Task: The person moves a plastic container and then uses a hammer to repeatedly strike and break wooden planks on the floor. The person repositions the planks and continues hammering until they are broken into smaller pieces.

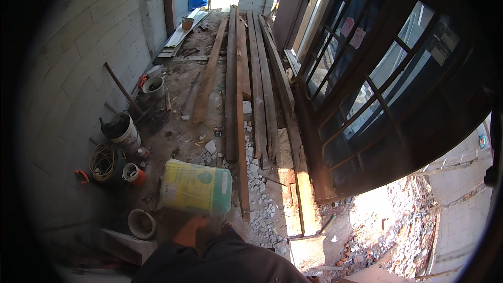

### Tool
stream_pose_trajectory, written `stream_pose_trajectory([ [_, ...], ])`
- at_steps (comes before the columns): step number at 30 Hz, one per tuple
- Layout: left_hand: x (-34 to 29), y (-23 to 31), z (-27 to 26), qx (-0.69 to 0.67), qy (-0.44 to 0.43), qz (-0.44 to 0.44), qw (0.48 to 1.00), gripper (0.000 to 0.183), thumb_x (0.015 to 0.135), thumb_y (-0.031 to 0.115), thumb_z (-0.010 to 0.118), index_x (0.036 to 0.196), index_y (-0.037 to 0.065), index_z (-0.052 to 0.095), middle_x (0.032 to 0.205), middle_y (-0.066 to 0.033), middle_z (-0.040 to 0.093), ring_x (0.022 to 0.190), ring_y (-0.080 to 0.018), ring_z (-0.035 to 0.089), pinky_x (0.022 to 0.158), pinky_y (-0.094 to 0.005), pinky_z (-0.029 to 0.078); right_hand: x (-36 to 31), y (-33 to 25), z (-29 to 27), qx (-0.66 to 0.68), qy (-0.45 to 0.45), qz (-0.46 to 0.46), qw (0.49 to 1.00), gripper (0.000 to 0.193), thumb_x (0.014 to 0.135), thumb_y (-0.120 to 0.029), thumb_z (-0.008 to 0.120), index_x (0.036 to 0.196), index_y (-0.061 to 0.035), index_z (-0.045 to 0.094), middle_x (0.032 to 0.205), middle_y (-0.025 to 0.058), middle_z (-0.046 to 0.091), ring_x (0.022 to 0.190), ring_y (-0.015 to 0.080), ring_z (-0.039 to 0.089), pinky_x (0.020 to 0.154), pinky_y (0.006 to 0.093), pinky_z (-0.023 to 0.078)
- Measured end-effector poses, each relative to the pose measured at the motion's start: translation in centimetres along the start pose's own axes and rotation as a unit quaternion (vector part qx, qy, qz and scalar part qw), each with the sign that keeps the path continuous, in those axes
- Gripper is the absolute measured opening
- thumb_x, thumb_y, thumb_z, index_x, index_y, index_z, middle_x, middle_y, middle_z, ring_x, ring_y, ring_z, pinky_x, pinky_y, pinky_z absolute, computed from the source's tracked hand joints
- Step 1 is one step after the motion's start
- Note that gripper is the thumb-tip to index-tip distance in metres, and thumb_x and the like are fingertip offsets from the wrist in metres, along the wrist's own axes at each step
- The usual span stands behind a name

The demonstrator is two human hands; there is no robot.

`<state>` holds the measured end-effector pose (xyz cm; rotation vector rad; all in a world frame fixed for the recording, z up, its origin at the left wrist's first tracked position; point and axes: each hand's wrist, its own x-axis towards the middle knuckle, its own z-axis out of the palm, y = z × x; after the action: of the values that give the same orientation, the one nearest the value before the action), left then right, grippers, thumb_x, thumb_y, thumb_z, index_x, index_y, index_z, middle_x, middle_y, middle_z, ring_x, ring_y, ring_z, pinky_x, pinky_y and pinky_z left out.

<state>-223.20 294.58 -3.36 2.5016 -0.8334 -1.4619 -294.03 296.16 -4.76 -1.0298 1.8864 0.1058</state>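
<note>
My left hand is out of view. At the lower edge, right of my dark trousers (pixel 230 262), shows a small brownish patch that may be part of my right hand (pixel 314 279); no fingers can be made out. In front of my foot (pixel 227 226) stands a boxy yellow and green plastic-wrapped package (pixel 195 186), touched by neither hand. Long wooden beams (pixel 259 94) lie lengthwise on the dirt ground beyond it, beside scattered white rubble (pixel 257 188).
Along the block wall (pixel 99 26) stand a white bucket (pixel 124 130), a grey bucket (pixel 153 87), an orange container (pixel 134 174), a round tub (pixel 141 224), coiled cable (pixel 104 162) and a long-handled tool (pixel 123 89). A dark glazed wooden door (pixel 377 94) leans at right.
</note>
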Motion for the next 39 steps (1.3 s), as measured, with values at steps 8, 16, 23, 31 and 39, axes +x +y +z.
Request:
stream_pose_trajectory([
  [8,3.7,10.0,-8.7,-0.076,0.024,0.07,0.994,0.046,0.084,0.034,0.067,0.119,0.006,0.063,0.118,-0.0166,0.064,0.103,-0.0308,0.064,0.087,-0.0406,0.052,-0.5,-13.3,0.1,0.122,-0.013,-0.006,0.992,0.037,0.079,-0.025,0.072,0.101,0.0034,0.065,0.08,0.0138,0.069,0.064,0.0189,0.068,0.05,0.0313,0.052],
  [16,3.4,3.3,-7.6,-0.119,0.034,-0.032,0.992,0.047,0.09,0.029,0.066,0.128,0.003,0.057,0.113,-0.0156,0.065,0.092,-0.0267,0.065,0.081,-0.0419,0.053,2.6,-28.4,-1.6,-0.003,0.005,-0.12,0.993,0.04,0.083,-0.03,0.069,0.108,0.0006,0.065,0.095,0.0168,0.071,0.078,0.0223,0.071,0.073,0.0357,0.056],
  [23,-1.6,-8.6,0.3,-0.184,0.08,-0.16,0.967,0.052,0.085,0.034,0.071,0.121,-0.001,0.057,0.093,-0.0114,0.065,0.079,-0.0233,0.062,0.07,-0.0405,0.05,8.2,-29.5,-5.4,-0.06,-0.052,-0.088,0.993,0.036,0.085,-0.028,0.071,0.105,0.0007,0.065,0.086,0.0104,0.068,0.069,0.0161,0.067,0.053,0.0304,0.051],
  [31,-7.4,2.5,5.5,-0.237,0.006,-0.197,0.951,0.047,0.09,0.034,0.065,0.126,0.004,0.056,0.103,-0.0098,0.066,0.083,-0.0221,0.063,0.069,-0.039,0.049,19.4,-25.5,-13.4,-0.02,-0.032,-0.088,0.995,0.038,0.082,-0.025,0.072,0.105,0.0044,0.062,0.082,0.0135,0.067,0.067,0.0182,0.066,0.049,0.0302,0.049],
  [39,-5.6,19.4,5.3,-0.272,0.129,0.007,0.953,0.041,0.09,0.023,0.065,0.122,-0.001,0.059,0.108,-0.0117,0.066,0.089,-0.0194,0.063,0.08,-0.034,0.05,24.6,-26.2,-18.0,-0.08,-0.026,-0.119,0.989,0.04,0.078,-0.035,0.071,0.099,-0.0012,0.07,0.094,0.0235,0.069,0.094,0.0333,0.067,0.084,0.0422,0.052],
])
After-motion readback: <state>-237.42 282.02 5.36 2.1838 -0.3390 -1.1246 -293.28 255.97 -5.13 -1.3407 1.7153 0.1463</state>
